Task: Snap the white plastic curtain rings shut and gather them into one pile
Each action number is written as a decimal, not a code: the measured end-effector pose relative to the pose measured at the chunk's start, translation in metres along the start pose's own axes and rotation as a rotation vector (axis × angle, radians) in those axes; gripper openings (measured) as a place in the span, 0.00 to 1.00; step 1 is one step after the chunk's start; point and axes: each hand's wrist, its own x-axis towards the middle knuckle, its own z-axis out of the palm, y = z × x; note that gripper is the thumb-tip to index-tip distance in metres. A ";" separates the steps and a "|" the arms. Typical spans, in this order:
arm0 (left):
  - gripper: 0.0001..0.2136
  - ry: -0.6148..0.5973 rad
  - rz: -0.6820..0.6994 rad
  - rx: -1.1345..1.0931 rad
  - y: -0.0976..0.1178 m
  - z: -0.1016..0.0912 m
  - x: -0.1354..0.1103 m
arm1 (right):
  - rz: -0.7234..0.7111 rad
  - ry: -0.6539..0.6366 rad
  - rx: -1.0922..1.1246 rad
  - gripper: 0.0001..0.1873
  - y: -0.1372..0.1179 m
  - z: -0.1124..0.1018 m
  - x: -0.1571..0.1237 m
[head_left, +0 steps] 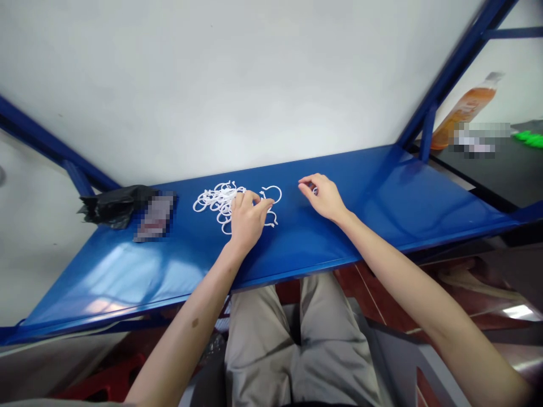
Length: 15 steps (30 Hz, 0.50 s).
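Observation:
A tangle of thin white open rings [214, 198] with small knobbed ends lies on the blue table, left of the middle. My left hand [248, 217] is over the right side of this heap, fingers curled and thumb against one white ring [280, 193], which arcs out beyond the fingertips. The hand covers part of the heap. To the right, just above the tabletop, my right hand [326, 196] is closed with its fingers bent. A small bit of white ring shows between its thumb and fingers; the rest is hidden.
On the blue table [365, 186], a black plastic bag [116, 206] and a blurred-out flat object [156, 217] lie at the left. Blue frame bars rise at both sides. A bottle of orange drink [466, 110] and a green item [528, 138] are on a dark surface at right.

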 end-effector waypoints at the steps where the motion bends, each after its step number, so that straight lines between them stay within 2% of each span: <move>1: 0.11 -0.030 0.034 -0.022 0.002 0.000 0.000 | 0.000 -0.054 0.076 0.13 -0.007 0.002 -0.001; 4: 0.11 -0.103 0.108 -0.097 0.007 0.000 -0.001 | -0.001 -0.184 0.247 0.15 -0.022 0.008 -0.007; 8: 0.09 -0.103 0.071 -0.165 0.014 0.002 -0.002 | -0.024 -0.175 0.301 0.14 -0.028 0.015 -0.012; 15: 0.04 0.004 -0.271 -0.355 0.015 0.006 0.001 | -0.089 -0.194 0.305 0.13 -0.030 0.019 -0.016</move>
